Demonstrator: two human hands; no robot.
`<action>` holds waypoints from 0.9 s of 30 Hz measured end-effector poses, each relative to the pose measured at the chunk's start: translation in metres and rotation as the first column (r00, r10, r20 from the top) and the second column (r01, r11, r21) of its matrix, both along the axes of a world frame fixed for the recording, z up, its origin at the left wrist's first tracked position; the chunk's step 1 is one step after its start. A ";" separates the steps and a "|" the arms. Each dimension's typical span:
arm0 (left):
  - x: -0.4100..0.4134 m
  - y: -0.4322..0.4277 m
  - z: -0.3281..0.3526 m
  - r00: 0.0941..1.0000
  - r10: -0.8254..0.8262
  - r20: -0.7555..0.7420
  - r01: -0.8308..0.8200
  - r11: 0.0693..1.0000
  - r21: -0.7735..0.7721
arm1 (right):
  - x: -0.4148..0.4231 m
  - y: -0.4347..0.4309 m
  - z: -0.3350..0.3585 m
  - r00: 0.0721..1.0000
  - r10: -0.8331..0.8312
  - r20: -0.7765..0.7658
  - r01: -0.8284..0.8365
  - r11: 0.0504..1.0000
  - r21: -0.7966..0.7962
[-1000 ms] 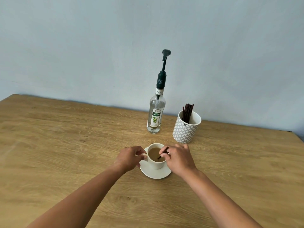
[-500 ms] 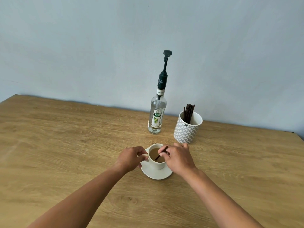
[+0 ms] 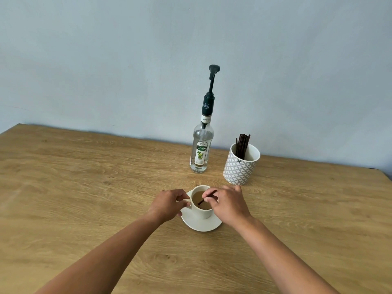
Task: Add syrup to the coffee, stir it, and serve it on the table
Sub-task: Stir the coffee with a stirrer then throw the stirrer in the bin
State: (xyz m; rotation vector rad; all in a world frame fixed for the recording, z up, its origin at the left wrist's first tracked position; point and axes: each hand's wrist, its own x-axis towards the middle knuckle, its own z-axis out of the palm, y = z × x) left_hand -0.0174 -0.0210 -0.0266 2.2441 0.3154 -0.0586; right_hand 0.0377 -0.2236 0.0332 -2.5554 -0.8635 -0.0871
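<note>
A white cup of milky coffee stands on a white saucer in the middle of the wooden table. My left hand pinches the cup's handle on its left side. My right hand holds a dark stirrer stick between thumb and fingers, its lower end dipped in the coffee. Behind the cup a clear syrup bottle with a tall dark pump stands upright.
A white patterned holder with several dark stirrer sticks stands right of the bottle, near the wall. The table's back edge meets a pale blue wall; its right corner shows at the far right.
The stirrer's dipped end has moved around inside the cup, from the right side toward the left. My left hand stays on the handle. The cup and saucer have not shifted.
</note>
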 end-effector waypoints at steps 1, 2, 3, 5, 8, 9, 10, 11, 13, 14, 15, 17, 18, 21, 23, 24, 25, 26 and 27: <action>0.000 0.000 0.000 1.000 -0.001 -0.003 0.001 1.000 0.000 | 0.001 0.001 0.000 1.000 -0.006 0.002 0.006 1.000 -0.009; 0.000 0.000 0.000 1.000 -0.002 -0.005 0.002 1.000 -0.002 | 0.002 0.001 0.001 1.000 -0.016 0.009 0.016 1.000 -0.025; 0.000 0.000 0.001 1.000 -0.003 -0.007 0.002 1.000 -0.005 | 0.003 0.000 0.003 0.999 -0.027 0.021 0.027 0.999 -0.042; 0.000 0.000 0.000 1.000 0.000 -0.004 0.000 1.000 -0.007 | 0.006 -0.003 0.005 0.998 -0.044 0.052 0.048 0.997 -0.066; 0.000 0.000 0.000 1.000 0.003 0.002 -0.003 1.000 0.000 | 0.008 -0.008 0.008 0.998 -0.054 0.045 0.057 0.995 -0.076; 0.000 0.000 -0.001 1.000 0.002 0.001 -0.002 1.000 0.001 | 0.007 -0.009 0.008 0.999 -0.049 0.021 0.051 0.997 -0.065; 0.000 0.000 -0.001 1.000 0.003 0.002 -0.003 1.000 0.002 | 0.006 -0.008 0.008 0.999 -0.042 -0.004 0.042 0.998 -0.047; 0.000 0.000 -0.001 1.000 0.003 0.002 -0.003 1.000 0.002 | 0.005 -0.007 0.007 0.999 -0.035 -0.024 0.034 0.999 -0.029; 0.000 0.000 0.000 1.000 0.003 0.001 -0.003 1.000 0.002 | 0.003 -0.002 0.006 0.999 -0.029 -0.039 0.029 0.999 -0.016; 0.000 0.000 0.000 1.000 0.001 -0.001 -0.001 1.000 0.002 | 0.003 0.000 0.005 0.999 -0.032 -0.041 0.031 0.999 -0.017; 0.000 0.000 0.001 1.000 -0.001 -0.003 0.001 1.000 0.003 | 0.004 0.002 0.005 0.998 -0.036 -0.042 0.036 0.999 -0.018; -0.001 0.000 0.002 1.000 -0.004 -0.006 0.004 1.000 0.006 | 0.006 0.003 0.005 0.998 -0.055 -0.038 0.054 0.998 -0.019; 0.000 0.000 0.002 1.000 -0.004 -0.007 0.004 1.000 0.007 | 0.008 0.002 0.005 0.997 -0.070 -0.030 0.070 0.997 -0.020; -0.001 0.000 0.003 1.000 0.001 -0.012 -0.001 1.000 0.006 | 0.010 -0.004 0.006 0.994 -0.110 0.021 0.110 0.993 -0.043; -0.001 -0.001 0.003 1.000 0.002 -0.011 -0.002 1.000 0.006 | 0.011 -0.007 0.006 0.994 -0.108 0.035 0.110 0.992 -0.061; -0.001 -0.001 0.004 1.000 0.002 -0.010 -0.002 1.000 0.009 | 0.011 -0.008 0.006 0.995 -0.096 0.019 0.096 0.994 -0.056; -0.001 -0.001 0.004 1.000 0.001 -0.011 -0.001 1.000 0.012 | 0.011 -0.007 0.005 0.997 -0.077 -0.006 0.077 0.996 -0.037; -0.001 -0.001 0.004 1.000 0.000 -0.013 0.000 1.000 0.015 | 0.010 -0.006 0.005 0.998 -0.059 -0.030 0.059 0.998 -0.015; -0.001 -0.001 0.005 1.000 -0.001 -0.014 0.001 1.000 0.019 | 0.009 -0.005 0.004 0.998 -0.046 -0.046 0.046 0.999 -0.002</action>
